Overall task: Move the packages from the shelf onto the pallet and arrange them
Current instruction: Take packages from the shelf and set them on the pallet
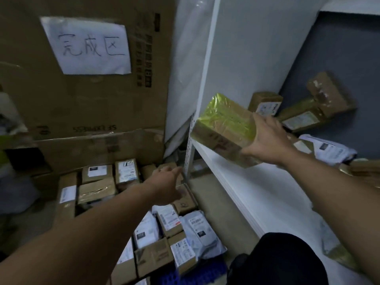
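My right hand [267,138] grips a cardboard box wrapped in yellow-green tape [224,126], held tilted above the front edge of the white shelf [253,190]. More packages stay on the shelf behind it: a labelled brown box [265,102], two stacked taped boxes [316,105] and a white mailer bag [327,149]. My left hand [166,185] reaches down over the packed parcels on the blue pallet [203,273], fingers relaxed and holding nothing, touching or just above a small brown box [185,199].
Several boxes and grey mailer bags [197,229] lie in rows on the pallet. A tall cardboard sheet [92,99] with a handwritten paper sign [88,45] stands behind them. The shelf's perforated white post [190,149] rises between pallet and shelf. A taped package [337,249] lies on the near shelf.
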